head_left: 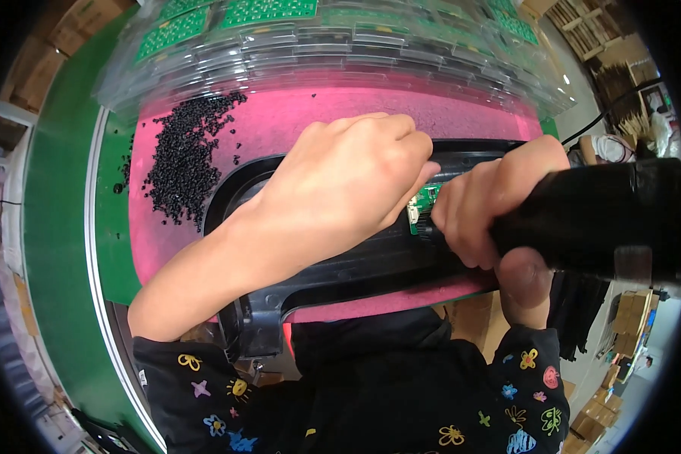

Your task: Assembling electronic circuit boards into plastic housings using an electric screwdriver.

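A long black plastic housing (340,284) lies across the pink mat, with a small green circuit board (414,215) in it. My left hand (356,170) reaches over the housing, fingers curled and thumb beside the board's upper edge. Whatever its fingertips hold, if anything, is hidden beneath the hand. My right hand (499,200) is wrapped round a thick black electric screwdriver (605,219), which extends off to the right, close to the camera. The screwdriver's tip is hidden by my fingers, near the board's right side.
A heap of small black screws (185,163) is spread at the left of the pink mat (310,106). Clear plastic trays (340,45) stand stacked at the back, holding green circuit boards (268,13). The green table (60,189) extends left. Cardboard boxes (632,321) stand at the right.
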